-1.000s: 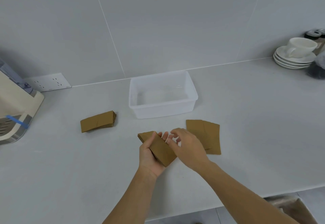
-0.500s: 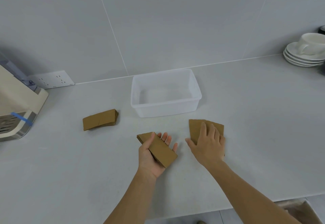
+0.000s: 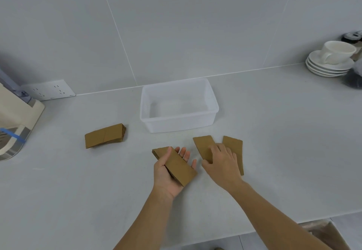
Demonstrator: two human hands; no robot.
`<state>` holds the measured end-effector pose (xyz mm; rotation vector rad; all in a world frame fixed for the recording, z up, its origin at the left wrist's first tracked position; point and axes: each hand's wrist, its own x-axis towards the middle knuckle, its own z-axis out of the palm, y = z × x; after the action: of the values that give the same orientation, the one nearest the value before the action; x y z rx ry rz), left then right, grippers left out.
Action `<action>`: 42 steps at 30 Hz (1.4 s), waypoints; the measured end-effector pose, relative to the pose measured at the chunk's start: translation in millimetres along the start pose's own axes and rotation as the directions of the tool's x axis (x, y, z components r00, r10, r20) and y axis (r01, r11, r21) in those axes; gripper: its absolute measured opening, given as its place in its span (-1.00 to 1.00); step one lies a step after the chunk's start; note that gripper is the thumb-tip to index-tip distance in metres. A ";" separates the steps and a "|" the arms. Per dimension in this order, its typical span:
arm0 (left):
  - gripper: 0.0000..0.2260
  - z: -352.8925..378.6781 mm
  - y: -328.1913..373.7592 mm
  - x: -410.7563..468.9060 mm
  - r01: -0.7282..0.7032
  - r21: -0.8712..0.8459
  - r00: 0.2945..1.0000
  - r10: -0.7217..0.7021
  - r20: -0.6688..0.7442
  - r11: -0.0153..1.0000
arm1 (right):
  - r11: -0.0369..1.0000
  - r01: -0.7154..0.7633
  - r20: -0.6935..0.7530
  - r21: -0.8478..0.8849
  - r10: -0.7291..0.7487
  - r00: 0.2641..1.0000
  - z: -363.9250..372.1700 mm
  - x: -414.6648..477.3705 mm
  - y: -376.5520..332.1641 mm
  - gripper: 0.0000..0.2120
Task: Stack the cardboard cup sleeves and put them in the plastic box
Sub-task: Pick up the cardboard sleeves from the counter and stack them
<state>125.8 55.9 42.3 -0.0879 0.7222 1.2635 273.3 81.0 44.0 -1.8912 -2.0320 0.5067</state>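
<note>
Holding a small stack [image 3: 177,166] of flat brown cardboard sleeves, our left hand [image 3: 168,175] lies palm up just above the pale grey surface [image 3: 274,151]. The thumb presses on top of the stack and the fingers [image 3: 186,154] stick out straight under it, so the stack is pinched between them. The stack points from far left to near right, and we can see its thin layered edge on the left side.

Our right hand [image 3: 222,163] lies palm down on a loose sleeve [image 3: 204,146], with the fingers curled on the card. We cannot tell if they grip it or only press on it. Another sleeve [image 3: 235,151] lies just to the right, partly under that hand. Both are flat, with a wide end and a narrow end.

The box [image 3: 178,124] is see-through plastic, a rectangle with round corners. It sits just behind the two loose sleeves, and there are no sleeves in it.

A tidy pile [image 3: 104,135] of sleeves rests on the surface, well to the left of the box.

Far right, a white cup [image 3: 337,51] sits on stacked white saucers [image 3: 325,67], shiny and round. The wall [image 3: 176,24] behind is smooth grey tile.
</note>
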 end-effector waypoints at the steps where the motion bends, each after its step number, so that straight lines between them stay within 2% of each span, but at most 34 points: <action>1: -0.64 2.3 -0.2 -0.2 0.004 0.001 1.000 -0.004 0.003 1.000 | 0.999 0.012 0.003 0.048 -0.013 1.000 -4.9 0.9 -2.7 -0.71; 6: -0.54 12.4 -1.6 0.0 0.019 0.020 1.000 -0.019 0.016 1.000 | 0.971 0.089 0.006 0.220 -0.093 0.996 -31.1 0.7 -22.9 -0.71; 11: -0.55 13.4 -1.3 2.4 -0.009 0.140 0.996 -0.003 0.087 0.990 | 0.919 0.203 0.026 0.339 -0.224 0.974 -44.7 -9.5 -41.1 -0.70; 15: -0.59 13.6 -1.4 3.0 -0.038 0.122 0.984 0.016 0.175 0.992 | 0.894 0.260 0.060 0.365 -0.302 0.952 -40.2 -16.5 -47.1 -0.69; 18: -0.53 12.9 -2.0 3.0 -0.035 0.080 0.974 0.016 0.228 0.996 | 0.885 0.284 0.071 0.369 -0.332 0.941 -33.7 -19.9 -47.3 -0.68; 21: -0.45 10.6 -2.5 4.4 -0.044 0.068 0.974 0.027 0.224 0.997 | 0.885 0.305 0.069 0.352 -0.350 0.934 -27.3 -21.2 -44.9 -0.67; 26: -0.46 11.7 -3.9 6.8 -0.004 0.023 0.978 -0.001 0.211 1.000 | 0.895 0.341 0.074 0.288 -0.375 0.924 -18.0 -22.1 -40.1 -0.66; 33: -0.55 8.9 -9.2 12.0 0.044 0.106 0.993 -0.055 0.104 0.993 | 0.915 0.313 0.212 0.254 -0.369 0.905 -18.8 -16.8 -26.7 -0.62; 36: -0.62 8.9 -11.9 15.6 0.092 0.152 0.994 -0.100 0.046 0.984 | 0.916 0.256 0.252 0.308 -0.338 0.907 -24.9 -12.4 -20.1 -0.68; 39: -0.68 12.3 -14.0 17.9 0.097 0.132 0.993 -0.104 0.053 0.987 | 0.912 0.181 0.191 0.367 -0.265 0.945 -31.7 -8.5 -14.2 -0.76; 42: -0.69 14.2 -14.1 21.9 0.062 0.072 0.997 -0.066 0.051 0.995 | 0.952 0.096 0.029 0.291 -0.109 0.994 -33.0 -1.0 -4.1 -0.76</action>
<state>147.1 75.7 37.0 -0.0192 0.7114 1.1741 284.9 81.1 75.1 -1.6068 -1.9480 0.7783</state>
